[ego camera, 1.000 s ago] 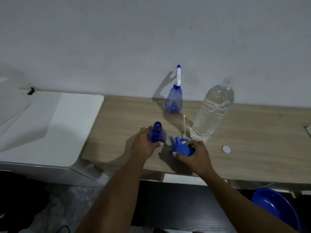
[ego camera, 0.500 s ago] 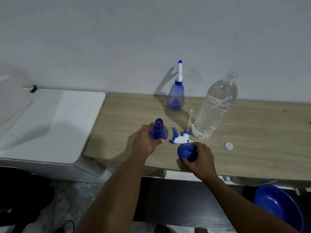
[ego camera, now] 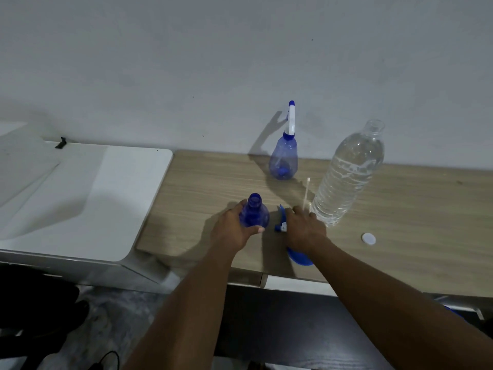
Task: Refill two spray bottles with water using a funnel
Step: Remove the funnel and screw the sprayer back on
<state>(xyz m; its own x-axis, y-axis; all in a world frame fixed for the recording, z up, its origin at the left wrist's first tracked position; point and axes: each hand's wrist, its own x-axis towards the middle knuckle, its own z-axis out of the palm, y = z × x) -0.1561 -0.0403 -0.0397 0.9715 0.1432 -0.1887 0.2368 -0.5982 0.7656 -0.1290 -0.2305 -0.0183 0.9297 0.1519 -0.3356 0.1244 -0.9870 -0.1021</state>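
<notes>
Our left hand (ego camera: 234,228) wraps around the open spray bottle (ego camera: 253,214) and steadies it upright on the wooden counter (ego camera: 400,236). Our right hand (ego camera: 304,228) lies over the loose spray head (ego camera: 281,222), whose tube points toward the water bottle (ego camera: 346,174); we cannot tell whether the fingers pinch it. The funnel (ego camera: 297,259) sits under our right wrist at the counter's front edge. We judge the next need is seating the funnel in the open neck, so we keep the bottle firm and clear the spray head aside. The second spray bottle (ego camera: 284,158) waits capped near the wall
</notes>
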